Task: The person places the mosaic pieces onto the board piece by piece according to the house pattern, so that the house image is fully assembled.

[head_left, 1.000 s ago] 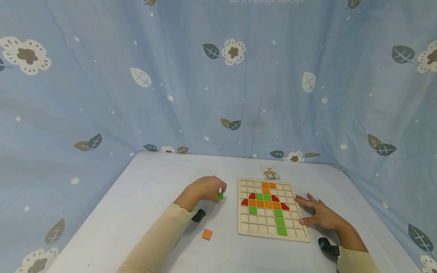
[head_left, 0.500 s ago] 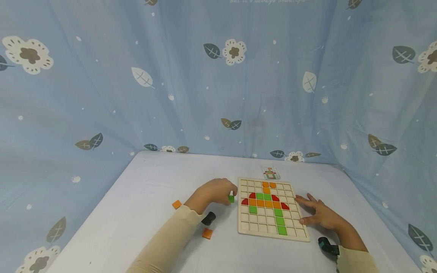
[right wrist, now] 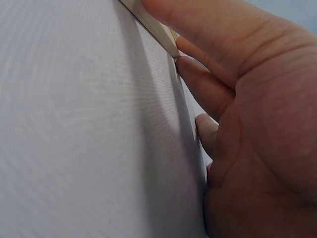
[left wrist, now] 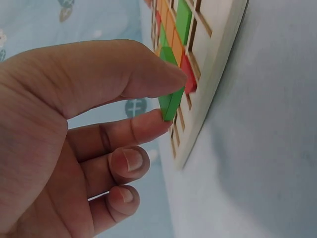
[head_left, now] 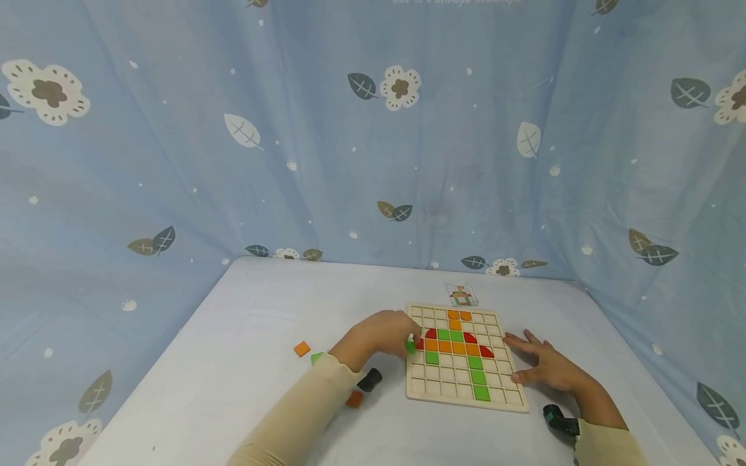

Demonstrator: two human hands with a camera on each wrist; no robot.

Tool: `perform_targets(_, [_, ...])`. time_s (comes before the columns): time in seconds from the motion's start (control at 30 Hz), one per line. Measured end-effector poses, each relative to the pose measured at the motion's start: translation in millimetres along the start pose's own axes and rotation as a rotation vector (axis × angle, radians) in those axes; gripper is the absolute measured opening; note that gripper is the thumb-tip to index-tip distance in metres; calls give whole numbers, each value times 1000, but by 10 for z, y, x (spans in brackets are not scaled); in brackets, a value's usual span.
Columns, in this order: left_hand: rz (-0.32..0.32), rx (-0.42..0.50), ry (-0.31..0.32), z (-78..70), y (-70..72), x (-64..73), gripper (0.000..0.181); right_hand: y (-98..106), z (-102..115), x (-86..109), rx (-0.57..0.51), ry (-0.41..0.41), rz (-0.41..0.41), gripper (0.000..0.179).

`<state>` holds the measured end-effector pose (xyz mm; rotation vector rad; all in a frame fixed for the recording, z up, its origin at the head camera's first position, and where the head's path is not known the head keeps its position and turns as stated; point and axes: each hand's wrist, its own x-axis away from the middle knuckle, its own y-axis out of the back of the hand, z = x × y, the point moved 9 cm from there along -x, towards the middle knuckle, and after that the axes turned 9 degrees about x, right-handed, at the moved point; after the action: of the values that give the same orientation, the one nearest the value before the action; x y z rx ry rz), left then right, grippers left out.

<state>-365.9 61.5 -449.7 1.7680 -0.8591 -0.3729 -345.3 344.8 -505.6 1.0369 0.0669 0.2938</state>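
Observation:
Between thumb and index finger, my left hand (head_left: pixel 386 332) pinches a green square tile (left wrist: pixel 171 105), held on edge over the left side of a wooden grid board (head_left: pixel 445 375). Its other fingers are bent towards the palm in the left wrist view. Set in the board are orange, green and red tiles, among them a red quarter-round tile (left wrist: pixel 188 75) close to the held one. My right hand (head_left: pixel 546 367) lies at the board's right edge with fingers spread. Its thumb and fingertips touch that edge, and the right wrist view shows the palm beside the white tabletop (right wrist: pixel 74 124).
Left of the board lie an orange tile (head_left: pixel 302 349), a green tile (head_left: pixel 316 358) partly behind the left sleeve, and another orange tile (head_left: pixel 354 399) by the wrist camera. A small pattern card (head_left: pixel 462 295) lies behind the board. Blue patterned cloth (head_left: pixel 373 162) hangs around the table.
My left hand has moved right with the green tile, from the bare table to over the board's left edge. Loose tiles behind the left arm have come into view. The right hand stays put.

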Motion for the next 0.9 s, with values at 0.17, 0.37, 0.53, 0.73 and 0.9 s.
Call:
perform_targets(0.17, [5, -7, -24, -82, -64, -30, 18, 11, 20, 7, 4, 7, -1, 90])
perform_targets(0.37, [22, -60, -51, -188, -127, -66, 17, 8, 23, 10, 2, 6, 2, 91])
perform_targets(0.53, [31, -73, -61, -290, -138, -78, 19, 8, 13, 4, 4, 15, 0, 91])
perform_targets(0.73, [34, -78, -87, -391, -180, -102, 25, 1, -9, -7, 3, 17, -1, 90])
perform_targets(0.9, [36, -88, -77, -428, -252, -147, 22, 4, -10, -9, 1, 20, -4, 89])
